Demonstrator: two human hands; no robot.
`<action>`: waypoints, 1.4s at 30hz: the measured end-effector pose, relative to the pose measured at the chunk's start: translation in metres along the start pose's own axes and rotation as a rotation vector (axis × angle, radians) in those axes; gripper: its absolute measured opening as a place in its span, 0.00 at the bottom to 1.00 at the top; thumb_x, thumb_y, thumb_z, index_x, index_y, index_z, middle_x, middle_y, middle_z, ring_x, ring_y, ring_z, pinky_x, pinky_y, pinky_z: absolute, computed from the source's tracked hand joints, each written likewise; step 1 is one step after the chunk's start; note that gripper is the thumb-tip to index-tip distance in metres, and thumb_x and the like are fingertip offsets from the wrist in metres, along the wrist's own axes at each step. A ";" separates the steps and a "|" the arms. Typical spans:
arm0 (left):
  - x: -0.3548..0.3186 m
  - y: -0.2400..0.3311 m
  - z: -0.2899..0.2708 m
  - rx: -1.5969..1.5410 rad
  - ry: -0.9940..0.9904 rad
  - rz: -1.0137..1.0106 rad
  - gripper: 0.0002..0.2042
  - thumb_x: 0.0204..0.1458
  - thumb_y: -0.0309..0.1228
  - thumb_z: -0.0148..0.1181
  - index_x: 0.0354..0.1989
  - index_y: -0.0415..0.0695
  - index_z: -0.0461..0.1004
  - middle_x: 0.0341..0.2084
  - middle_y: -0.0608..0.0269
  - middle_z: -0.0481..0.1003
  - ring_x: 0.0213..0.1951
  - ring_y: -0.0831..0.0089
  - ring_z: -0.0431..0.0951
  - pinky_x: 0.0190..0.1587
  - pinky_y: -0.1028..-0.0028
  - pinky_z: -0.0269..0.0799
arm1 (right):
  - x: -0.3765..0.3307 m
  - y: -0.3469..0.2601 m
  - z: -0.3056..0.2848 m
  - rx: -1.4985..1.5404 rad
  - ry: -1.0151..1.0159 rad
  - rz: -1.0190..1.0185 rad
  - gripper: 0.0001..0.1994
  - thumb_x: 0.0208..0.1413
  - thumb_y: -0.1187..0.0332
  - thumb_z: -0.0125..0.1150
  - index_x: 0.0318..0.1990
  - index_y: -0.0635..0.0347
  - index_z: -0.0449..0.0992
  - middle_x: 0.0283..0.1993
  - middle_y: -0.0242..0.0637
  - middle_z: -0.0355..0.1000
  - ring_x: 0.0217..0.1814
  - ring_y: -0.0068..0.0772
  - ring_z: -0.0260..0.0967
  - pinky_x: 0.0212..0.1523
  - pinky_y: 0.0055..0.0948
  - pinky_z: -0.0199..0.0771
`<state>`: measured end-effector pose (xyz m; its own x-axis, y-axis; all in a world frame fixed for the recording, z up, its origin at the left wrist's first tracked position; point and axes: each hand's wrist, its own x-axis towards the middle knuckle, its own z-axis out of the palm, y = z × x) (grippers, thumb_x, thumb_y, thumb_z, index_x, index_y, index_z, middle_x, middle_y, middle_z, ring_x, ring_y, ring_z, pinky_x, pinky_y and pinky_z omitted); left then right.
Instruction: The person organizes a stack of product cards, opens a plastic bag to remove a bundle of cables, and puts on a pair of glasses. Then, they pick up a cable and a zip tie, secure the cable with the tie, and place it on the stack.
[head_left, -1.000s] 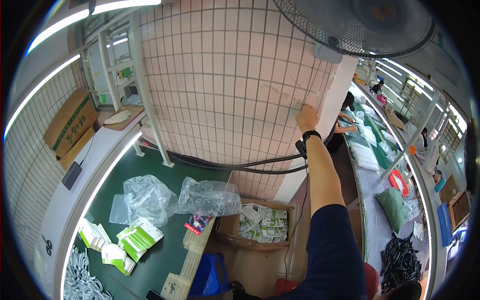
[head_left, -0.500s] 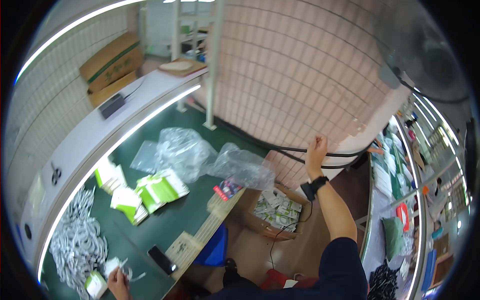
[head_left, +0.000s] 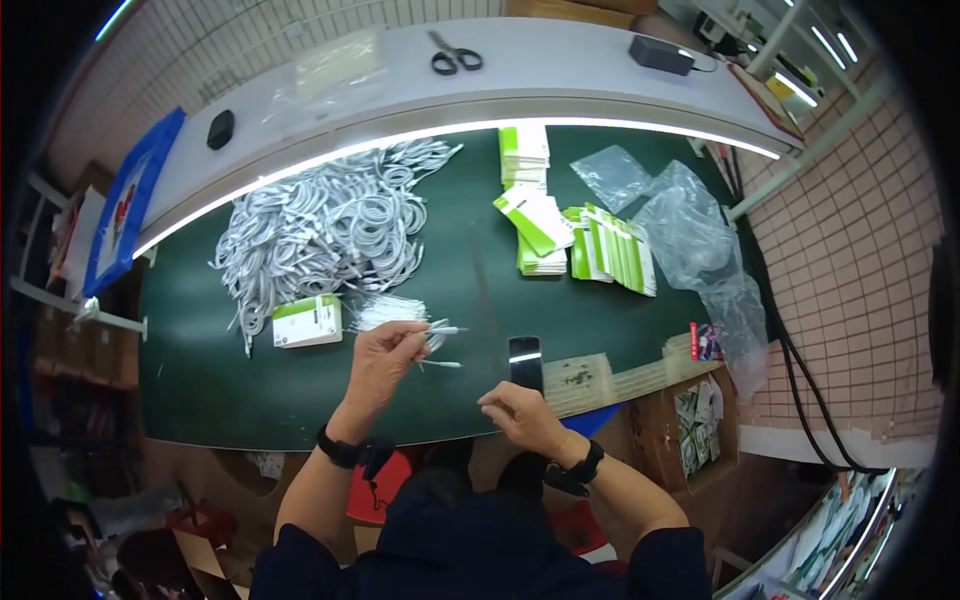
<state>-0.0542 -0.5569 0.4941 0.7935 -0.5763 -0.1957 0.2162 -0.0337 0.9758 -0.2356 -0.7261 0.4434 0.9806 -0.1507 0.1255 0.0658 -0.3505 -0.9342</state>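
Note:
My left hand (head_left: 385,357) is closed on a coiled white cable (head_left: 425,333), whose plug ends stick out to the right over the dark green table (head_left: 230,390). My right hand (head_left: 517,412) rests at the table's front edge with fingers curled and nothing visible in it, just below a black phone (head_left: 525,361). A green and white box (head_left: 308,321) lies to the left of my left hand. A big heap of white coiled cables (head_left: 325,221) lies behind it.
Stacks of green and white boxes (head_left: 575,235) and clear plastic bags (head_left: 690,240) lie at the right. A white shelf (head_left: 480,85) behind holds scissors (head_left: 456,57), a bag and a black block. An open carton (head_left: 690,425) stands below the table's right end.
The view swung from the tiled wall and fan down to the table. My right arm came down from the wall to the table edge; my left hand now holds a cable.

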 end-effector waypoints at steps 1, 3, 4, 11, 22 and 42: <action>-0.001 -0.003 -0.010 -0.022 -0.010 -0.021 0.09 0.57 0.25 0.59 0.43 0.35 0.78 0.25 0.65 0.77 0.25 0.84 0.72 0.31 0.84 0.68 | 0.005 0.005 0.018 0.027 -0.042 0.046 0.04 0.54 0.76 0.60 0.36 0.64 0.75 0.32 0.42 0.73 0.30 0.37 0.72 0.32 0.29 0.71; -0.005 -0.017 -0.028 -0.045 0.014 -0.021 0.08 0.57 0.25 0.59 0.43 0.36 0.78 0.25 0.66 0.77 0.24 0.85 0.71 0.27 0.85 0.65 | 0.004 0.013 0.045 0.061 -0.103 0.098 0.04 0.54 0.74 0.60 0.36 0.64 0.76 0.32 0.43 0.73 0.31 0.39 0.72 0.32 0.30 0.72; -0.005 -0.021 -0.036 -0.066 0.011 -0.009 0.08 0.57 0.26 0.59 0.43 0.38 0.78 0.25 0.66 0.77 0.23 0.85 0.71 0.23 0.87 0.62 | 0.005 0.019 0.055 0.048 -0.128 0.127 0.04 0.54 0.74 0.60 0.36 0.64 0.76 0.32 0.44 0.73 0.32 0.41 0.72 0.33 0.31 0.72; -0.013 -0.026 -0.088 -0.045 0.150 -0.093 0.09 0.57 0.28 0.60 0.44 0.38 0.78 0.25 0.66 0.77 0.22 0.87 0.70 0.19 0.87 0.55 | -0.008 0.077 0.096 -0.076 -0.222 0.191 0.06 0.53 0.72 0.58 0.34 0.65 0.76 0.32 0.46 0.75 0.36 0.46 0.74 0.38 0.36 0.73; -0.068 -0.020 -0.150 0.005 0.372 -0.037 0.10 0.58 0.30 0.60 0.45 0.39 0.78 0.25 0.67 0.76 0.23 0.88 0.69 0.18 0.88 0.55 | -0.008 0.114 0.110 -0.272 -0.116 0.143 0.07 0.49 0.75 0.61 0.37 0.62 0.75 0.33 0.43 0.71 0.37 0.45 0.72 0.39 0.38 0.72; -0.113 -0.035 -0.196 -0.050 0.551 -0.095 0.09 0.60 0.29 0.56 0.45 0.37 0.75 0.25 0.67 0.73 0.21 0.86 0.68 0.15 0.88 0.52 | 0.002 0.117 0.123 -0.263 -0.110 -0.148 0.09 0.44 0.79 0.63 0.36 0.61 0.75 0.34 0.41 0.70 0.38 0.45 0.69 0.39 0.38 0.72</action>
<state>-0.0398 -0.3308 0.4629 0.9464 -0.0600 -0.3175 0.3170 -0.0183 0.9483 -0.2029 -0.6538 0.2932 0.9789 0.0161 0.2035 0.1736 -0.5904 -0.7882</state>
